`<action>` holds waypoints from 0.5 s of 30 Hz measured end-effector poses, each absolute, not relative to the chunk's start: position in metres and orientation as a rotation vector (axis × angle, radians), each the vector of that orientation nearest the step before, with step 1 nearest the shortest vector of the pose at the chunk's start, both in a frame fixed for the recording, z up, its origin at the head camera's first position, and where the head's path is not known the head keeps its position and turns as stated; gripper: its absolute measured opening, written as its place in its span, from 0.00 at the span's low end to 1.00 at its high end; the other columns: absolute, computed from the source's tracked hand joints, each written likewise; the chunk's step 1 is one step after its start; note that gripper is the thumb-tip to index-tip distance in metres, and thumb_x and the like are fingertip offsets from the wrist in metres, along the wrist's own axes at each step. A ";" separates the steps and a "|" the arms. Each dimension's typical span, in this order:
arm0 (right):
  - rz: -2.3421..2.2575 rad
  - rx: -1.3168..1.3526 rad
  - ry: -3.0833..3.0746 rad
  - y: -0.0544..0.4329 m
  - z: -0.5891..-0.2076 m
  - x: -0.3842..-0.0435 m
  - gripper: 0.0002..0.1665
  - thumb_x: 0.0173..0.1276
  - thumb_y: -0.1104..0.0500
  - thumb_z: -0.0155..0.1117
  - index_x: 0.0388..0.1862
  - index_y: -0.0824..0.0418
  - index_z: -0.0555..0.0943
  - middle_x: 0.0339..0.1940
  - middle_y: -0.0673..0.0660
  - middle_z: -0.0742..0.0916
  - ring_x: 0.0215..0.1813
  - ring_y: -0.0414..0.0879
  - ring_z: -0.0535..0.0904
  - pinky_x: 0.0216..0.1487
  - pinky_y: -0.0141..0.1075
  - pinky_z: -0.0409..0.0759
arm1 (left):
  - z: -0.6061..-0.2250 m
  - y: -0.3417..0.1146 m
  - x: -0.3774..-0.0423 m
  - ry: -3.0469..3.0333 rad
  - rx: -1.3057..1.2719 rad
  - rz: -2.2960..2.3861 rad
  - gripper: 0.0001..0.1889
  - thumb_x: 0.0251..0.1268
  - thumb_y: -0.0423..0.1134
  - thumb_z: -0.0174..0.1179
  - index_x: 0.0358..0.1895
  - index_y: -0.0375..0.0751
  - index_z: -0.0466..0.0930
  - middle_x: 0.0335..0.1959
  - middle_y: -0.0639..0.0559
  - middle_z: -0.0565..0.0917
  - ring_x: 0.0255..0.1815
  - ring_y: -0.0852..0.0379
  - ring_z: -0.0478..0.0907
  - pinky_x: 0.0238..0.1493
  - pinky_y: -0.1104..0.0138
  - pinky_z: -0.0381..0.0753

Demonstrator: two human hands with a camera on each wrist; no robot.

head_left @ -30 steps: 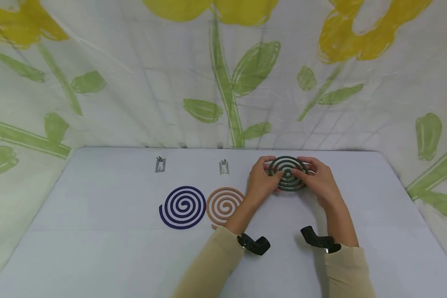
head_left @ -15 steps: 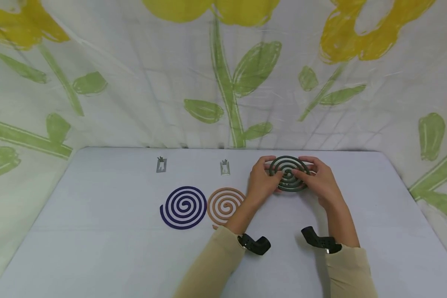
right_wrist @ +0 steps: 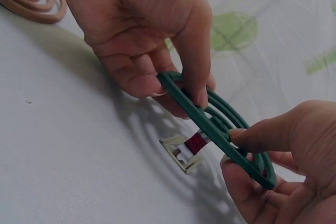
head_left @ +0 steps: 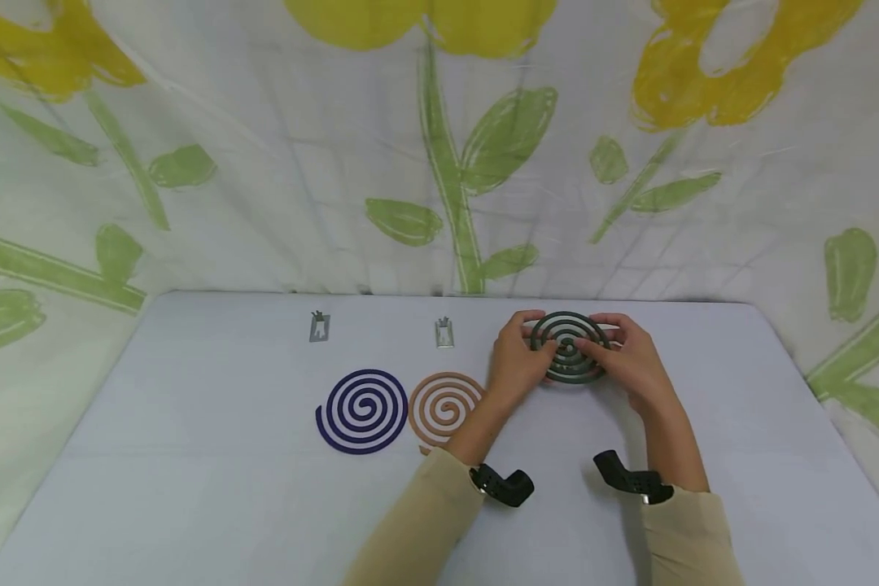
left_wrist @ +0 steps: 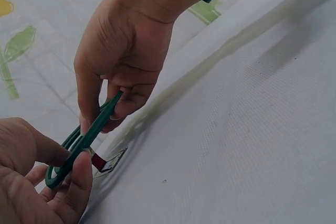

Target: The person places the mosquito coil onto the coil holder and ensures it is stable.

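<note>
Both hands hold a dark green mosquito coil (head_left: pixel 571 379) at the right back of the table, raised over it and tilted. My left hand (head_left: pixel 516 358) pinches its left side, thumb on the front near the centre and fingers behind. On the opposite side my right hand (head_left: pixel 636 358) grips it likewise. Beneath the coil, the right wrist view shows a small metal stand (right_wrist: pixel 187 168) with a dark red piece (right_wrist: pixel 196 143) between it and the coil. In the left wrist view this stand (left_wrist: pixel 116 161) is partly hidden behind the coil and fingers.
A dark blue coil (head_left: pixel 366 404) and an orange coil (head_left: pixel 448 407) lie flat side by side on the white table (head_left: pixel 190 488). The left forearm covers part of the orange one. Behind them lie two metal stands, a left one (head_left: pixel 312 330) and a right one (head_left: pixel 439 335).
The head view has shifted slightly. Both hands keep their hold on the green coil in nearly the same place; the other coils and stands have not moved.
</note>
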State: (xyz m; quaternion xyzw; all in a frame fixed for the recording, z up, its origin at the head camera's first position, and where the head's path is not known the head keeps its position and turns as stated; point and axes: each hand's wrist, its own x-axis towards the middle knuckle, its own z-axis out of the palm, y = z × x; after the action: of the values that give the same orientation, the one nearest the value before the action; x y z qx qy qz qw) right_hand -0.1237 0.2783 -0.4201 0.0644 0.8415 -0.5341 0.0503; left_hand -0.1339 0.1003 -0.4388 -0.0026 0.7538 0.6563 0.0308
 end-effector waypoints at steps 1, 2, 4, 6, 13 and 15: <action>-1.628 0.194 2.559 0.278 -0.420 -0.124 0.36 0.74 0.56 0.71 0.76 0.65 0.69 0.50 0.57 0.82 0.39 0.31 0.80 0.37 0.29 0.85 | -0.439 0.100 -0.134 2.318 -0.009 2.028 0.25 0.66 0.30 0.68 0.66 0.43 0.80 0.48 0.39 0.85 0.23 0.61 0.78 0.15 0.67 0.83; -1.630 0.191 2.556 0.278 -0.420 -0.124 0.36 0.74 0.56 0.71 0.76 0.65 0.69 0.51 0.58 0.82 0.39 0.31 0.80 0.37 0.29 0.85 | -0.439 0.100 -0.134 2.319 -0.011 2.030 0.24 0.66 0.30 0.68 0.66 0.42 0.80 0.47 0.39 0.85 0.23 0.61 0.78 0.15 0.67 0.82; -1.624 0.188 2.555 0.278 -0.420 -0.125 0.37 0.75 0.56 0.70 0.77 0.65 0.69 0.53 0.59 0.82 0.39 0.31 0.80 0.37 0.29 0.85 | -0.439 0.100 -0.134 2.326 -0.009 2.025 0.24 0.66 0.30 0.68 0.66 0.43 0.80 0.47 0.40 0.85 0.23 0.61 0.78 0.14 0.67 0.82; -1.616 0.188 2.554 0.278 -0.421 -0.125 0.37 0.75 0.56 0.70 0.77 0.65 0.68 0.55 0.62 0.82 0.39 0.31 0.80 0.37 0.28 0.84 | -0.439 0.100 -0.134 2.324 -0.002 2.024 0.24 0.66 0.30 0.67 0.66 0.42 0.80 0.46 0.40 0.85 0.21 0.62 0.77 0.14 0.68 0.82; -1.566 0.174 2.585 0.278 -0.420 -0.125 0.36 0.75 0.56 0.70 0.77 0.66 0.69 0.60 0.67 0.82 0.41 0.32 0.79 0.37 0.28 0.84 | -0.438 0.097 -0.134 2.340 0.041 1.978 0.24 0.68 0.31 0.66 0.67 0.41 0.79 0.48 0.38 0.86 0.18 0.60 0.80 0.15 0.67 0.83; -1.547 0.164 2.600 0.278 -0.419 -0.124 0.36 0.75 0.56 0.70 0.76 0.66 0.70 0.63 0.70 0.81 0.42 0.32 0.79 0.38 0.27 0.84 | -0.438 0.096 -0.134 2.394 0.058 1.931 0.24 0.68 0.32 0.67 0.67 0.42 0.80 0.49 0.39 0.87 0.24 0.58 0.83 0.21 0.67 0.85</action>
State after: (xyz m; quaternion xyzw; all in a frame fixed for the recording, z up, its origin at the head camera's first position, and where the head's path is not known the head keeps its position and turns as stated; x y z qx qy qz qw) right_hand -0.1244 0.2778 -0.4186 0.0540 0.8568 -0.5097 0.0559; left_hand -0.1342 0.0964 -0.4383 0.0187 0.7778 0.6274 0.0323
